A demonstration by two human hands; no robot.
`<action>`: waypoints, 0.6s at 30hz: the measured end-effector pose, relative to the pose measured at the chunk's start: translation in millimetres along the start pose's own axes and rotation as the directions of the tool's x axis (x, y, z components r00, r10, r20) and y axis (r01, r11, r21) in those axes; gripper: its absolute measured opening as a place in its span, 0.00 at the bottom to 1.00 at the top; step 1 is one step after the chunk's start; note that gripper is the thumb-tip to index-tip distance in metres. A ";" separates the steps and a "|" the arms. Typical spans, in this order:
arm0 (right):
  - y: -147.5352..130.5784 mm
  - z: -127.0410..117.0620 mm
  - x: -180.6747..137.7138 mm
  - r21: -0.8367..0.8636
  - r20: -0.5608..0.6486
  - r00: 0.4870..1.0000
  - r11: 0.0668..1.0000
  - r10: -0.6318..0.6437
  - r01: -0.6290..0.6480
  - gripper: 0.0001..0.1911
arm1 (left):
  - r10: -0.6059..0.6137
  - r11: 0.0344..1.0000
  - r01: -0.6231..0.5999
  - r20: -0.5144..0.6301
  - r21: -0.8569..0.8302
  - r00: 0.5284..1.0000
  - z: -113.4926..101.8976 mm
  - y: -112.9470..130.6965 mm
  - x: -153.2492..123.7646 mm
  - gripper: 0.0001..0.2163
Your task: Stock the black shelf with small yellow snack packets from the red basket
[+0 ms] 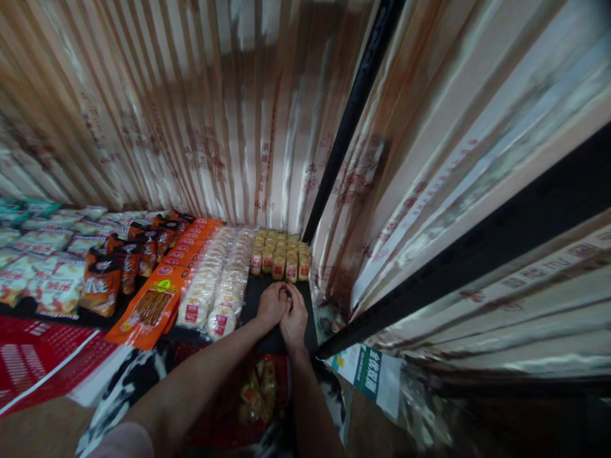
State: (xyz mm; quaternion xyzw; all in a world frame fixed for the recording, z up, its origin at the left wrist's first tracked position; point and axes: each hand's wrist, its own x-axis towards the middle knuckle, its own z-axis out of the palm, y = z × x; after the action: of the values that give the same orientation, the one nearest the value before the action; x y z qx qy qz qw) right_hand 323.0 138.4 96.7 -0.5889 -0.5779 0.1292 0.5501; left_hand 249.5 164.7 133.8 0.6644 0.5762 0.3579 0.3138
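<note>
My left hand (272, 305) and my right hand (294, 321) meet over the dark shelf (264, 340), their fingers curled in against each other. Whatever lies between the fingers, if anything, is hidden from me. Just beyond the fingertips, small yellow-wrapped snack packets (279, 264) with red labels stand in close rows in the back corner. More yellow packets (260, 391) lie below the shelf edge, between my forearms, in what looks like a red container; the view there is dim.
Left of my hands run clear-wrapped stacks of round pale crackers (222, 305), orange flat packs (151, 305), black-and-orange bags (100, 286) and white snack bags (60, 283). A red basket (33, 356) sits lower left. Black posts (344, 137) and pleated printed sheeting (267, 127) enclose the corner.
</note>
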 end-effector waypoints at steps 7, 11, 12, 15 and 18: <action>-11.9 -7.6 -36.4 -0.024 0.018 0.998 0.998 0.065 -0.064 0.18 | -0.042 0.999 0.042 0.024 -0.011 0.999 -2.1 -12.9 -39.6 0.11; -25.2 -10.8 -65.1 -0.003 0.044 0.997 0.998 0.057 -0.057 0.18 | -0.033 0.999 0.033 -0.008 -0.033 0.999 -11.7 -18.0 -70.3 0.11; -29.3 -11.1 -72.5 0.002 0.043 0.998 0.999 0.052 -0.052 0.18 | -0.024 0.999 0.023 -0.012 -0.037 1.000 -14.8 -19.8 -77.9 0.11; -41.2 -11.0 -93.4 0.012 0.040 0.999 1.000 0.028 -0.029 0.18 | 0.018 0.999 -0.018 -0.015 -0.045 1.000 -24.0 -27.0 -98.9 0.11; -51.3 -9.9 -111.4 0.000 0.043 0.999 1.000 0.010 -0.010 0.19 | 0.067 0.996 -0.068 -0.026 -0.052 0.997 -32.3 -35.4 -117.8 0.11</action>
State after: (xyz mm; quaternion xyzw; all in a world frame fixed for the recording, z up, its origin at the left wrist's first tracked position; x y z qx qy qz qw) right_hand 269.9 27.8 87.3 -0.5887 -0.5866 0.1449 0.5369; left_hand 193.9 53.2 108.7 0.6707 0.5474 0.3914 0.3120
